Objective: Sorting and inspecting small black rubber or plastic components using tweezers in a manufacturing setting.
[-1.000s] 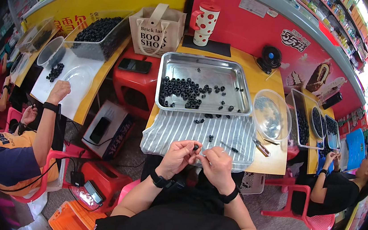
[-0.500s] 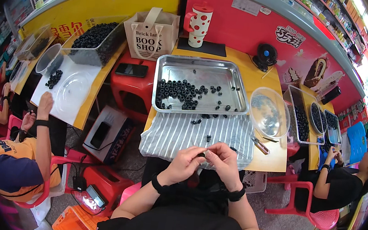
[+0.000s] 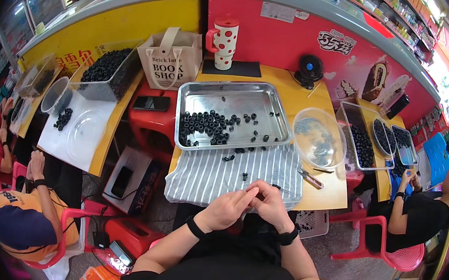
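Left hand (image 3: 226, 210) and right hand (image 3: 271, 204) meet fingertip to fingertip, pinched on a small dark piece barely visible between them, at the near edge of a grey striped cloth (image 3: 215, 174) below a steel tray (image 3: 230, 113) of small black rings (image 3: 204, 124)

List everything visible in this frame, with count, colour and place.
metal tray: one, silver, table centre
black rings: many, in the tray, a few on the cloth
striped cloth: one, grey-white, near table edge
clear bowl: one, right of the tray
polka-dot mug: one, white with red dots, table's far edge
small fan: one, black, far right of the table
tote bag: one, beige, left of the mug
phone: one, black, on a red stool
left hand: meets the right at the cloth's near edge
right hand: fingers pinched with the left; what they hold is too small to tell
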Available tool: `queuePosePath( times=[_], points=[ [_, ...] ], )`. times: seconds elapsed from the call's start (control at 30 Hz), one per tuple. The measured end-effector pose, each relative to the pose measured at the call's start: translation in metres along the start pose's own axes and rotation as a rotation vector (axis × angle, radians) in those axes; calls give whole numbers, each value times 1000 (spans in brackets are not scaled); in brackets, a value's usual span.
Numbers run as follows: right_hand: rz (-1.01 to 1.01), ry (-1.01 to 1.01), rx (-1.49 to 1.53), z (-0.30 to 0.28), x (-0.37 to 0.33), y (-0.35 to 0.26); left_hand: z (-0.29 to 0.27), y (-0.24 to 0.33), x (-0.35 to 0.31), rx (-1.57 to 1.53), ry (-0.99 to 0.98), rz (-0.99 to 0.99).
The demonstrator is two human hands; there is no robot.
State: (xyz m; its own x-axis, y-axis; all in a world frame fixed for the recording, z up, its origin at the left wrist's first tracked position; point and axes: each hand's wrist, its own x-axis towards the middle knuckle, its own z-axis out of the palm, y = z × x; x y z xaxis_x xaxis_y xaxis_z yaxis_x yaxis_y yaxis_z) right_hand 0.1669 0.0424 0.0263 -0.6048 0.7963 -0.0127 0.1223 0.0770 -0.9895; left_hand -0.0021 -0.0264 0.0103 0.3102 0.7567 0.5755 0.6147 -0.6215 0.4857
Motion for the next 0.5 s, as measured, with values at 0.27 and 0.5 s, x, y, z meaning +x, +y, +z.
queuePosePath(
  times=[0.27, 0.5],
  points=[
    [-224, 180, -249, 12, 7, 11, 11, -16, 9, 243, 112, -14],
    [-403, 307, -456, 25, 9, 17, 19, -19, 9, 201, 173, -250]
  ],
)
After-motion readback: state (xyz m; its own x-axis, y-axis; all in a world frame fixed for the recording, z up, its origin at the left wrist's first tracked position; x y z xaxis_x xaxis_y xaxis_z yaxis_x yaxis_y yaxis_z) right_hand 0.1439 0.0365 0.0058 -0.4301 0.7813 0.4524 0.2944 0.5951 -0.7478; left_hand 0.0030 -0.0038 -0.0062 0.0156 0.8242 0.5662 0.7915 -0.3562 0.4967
